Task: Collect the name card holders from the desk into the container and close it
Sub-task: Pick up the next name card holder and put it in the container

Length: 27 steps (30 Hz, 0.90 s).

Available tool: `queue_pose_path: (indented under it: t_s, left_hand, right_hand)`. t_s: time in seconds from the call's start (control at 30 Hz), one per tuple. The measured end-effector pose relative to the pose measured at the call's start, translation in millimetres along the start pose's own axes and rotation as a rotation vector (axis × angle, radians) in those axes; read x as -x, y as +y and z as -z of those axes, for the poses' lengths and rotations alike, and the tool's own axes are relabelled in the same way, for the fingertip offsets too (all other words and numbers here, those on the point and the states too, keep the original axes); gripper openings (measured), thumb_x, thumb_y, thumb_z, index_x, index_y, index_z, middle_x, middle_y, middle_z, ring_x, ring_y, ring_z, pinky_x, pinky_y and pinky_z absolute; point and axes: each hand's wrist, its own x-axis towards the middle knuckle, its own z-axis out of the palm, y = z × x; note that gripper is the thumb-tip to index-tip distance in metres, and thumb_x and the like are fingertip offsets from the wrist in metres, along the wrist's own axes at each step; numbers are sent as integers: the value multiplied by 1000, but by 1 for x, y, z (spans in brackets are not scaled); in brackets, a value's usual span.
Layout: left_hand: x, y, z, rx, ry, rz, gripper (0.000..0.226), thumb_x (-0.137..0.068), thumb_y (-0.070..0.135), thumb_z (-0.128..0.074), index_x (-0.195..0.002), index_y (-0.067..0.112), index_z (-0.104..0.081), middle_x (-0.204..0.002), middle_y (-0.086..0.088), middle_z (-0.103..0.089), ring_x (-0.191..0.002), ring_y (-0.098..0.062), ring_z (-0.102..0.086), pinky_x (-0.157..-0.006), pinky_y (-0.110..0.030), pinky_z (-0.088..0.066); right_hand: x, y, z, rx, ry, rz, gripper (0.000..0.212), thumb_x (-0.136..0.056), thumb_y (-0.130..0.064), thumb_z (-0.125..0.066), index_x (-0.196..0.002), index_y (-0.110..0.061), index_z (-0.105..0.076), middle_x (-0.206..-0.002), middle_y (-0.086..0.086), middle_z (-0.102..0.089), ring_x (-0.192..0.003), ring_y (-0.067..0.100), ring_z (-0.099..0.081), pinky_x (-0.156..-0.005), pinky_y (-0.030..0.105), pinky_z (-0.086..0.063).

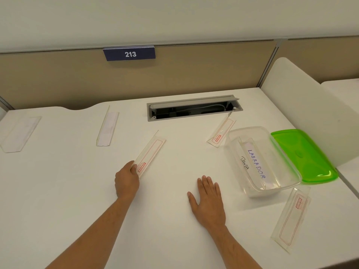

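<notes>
Head view. Two bare forearms come in from the near edge over the white desk (68,191). Right hand (208,202) lies flat on the desk, palm down, fingers straight and slightly spread, holding nothing. Left hand (126,179) has its fingers curled round the near end of a clear holder with red print (149,155), pinching it; the holder runs far-right from the hand, and whether it is lifted or still on the desk I cannot tell.

Clear container (239,171) sits right of the right hand, open, with two name cards in holders inside: one reads DANDA (244,163), the other LABRADOR (256,164). Green lid (305,158) lies just right of the container, far end tilted up against a white side panel (303,105).

Loose holders on the desk: one near-right of the container (291,218), one at the container's far-left corner (221,133), one standing left of centre (107,127), one at far left (19,133).

Open cable tray (194,108) sits at the far side of the desk. Blue plate reading 213 (129,53) hangs on the beige partition (204,70).
</notes>
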Motion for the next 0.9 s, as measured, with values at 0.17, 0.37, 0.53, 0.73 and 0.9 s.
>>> queue_pose_path:
  t_s: [0.17,0.37,0.53,0.73,0.9]
  left_hand:
    - [13,-2,3,136,8,37,27,-102,20,-48,-115,8,-68,-105,-11,-71,-86,-25,-60,-76,-30,-44]
    - [31,-7,7,522,-140,200,17,-96,23,-63,-108,15,-71,-102,-1,-72,-104,-25,-66,-88,-34,-50]
    - [50,-3,7,901,-281,405,17,-95,15,-63,-107,5,-69,-100,-11,-76,-96,-27,-72,-81,-34,-56]
    - [69,9,2,1073,-344,476,21,-99,11,-55,-111,-2,-65,-97,-13,-73,-96,-33,-70,-83,-38,-59]
    - [84,16,1,1114,-431,466,25,-101,12,-49,-114,-2,-65,-93,-13,-75,-91,-27,-71,-84,-37,-58]
  right_hand:
    - [0,0,1,-14,6,-1,72,-97,-59,-27,-152,-13,-32,-162,2,-24,-151,12,-11,-121,30,8]
    - [-1,0,1,-39,11,-18,69,-97,-58,-34,-150,-13,-37,-160,1,-28,-150,12,-15,-121,29,6]
    - [-5,-4,8,-270,0,-100,61,-96,-44,-54,-147,-14,-42,-158,-1,-32,-149,10,-18,-122,27,0]
    - [-12,-36,40,-1003,-6,-444,35,-90,-34,-68,-124,-27,-59,-124,-8,-63,-120,10,-55,-97,21,-43]
    - [-5,-72,50,-1274,-214,-433,20,-91,-36,-66,-107,-24,-68,-99,4,-72,-84,14,-72,-78,27,-57]
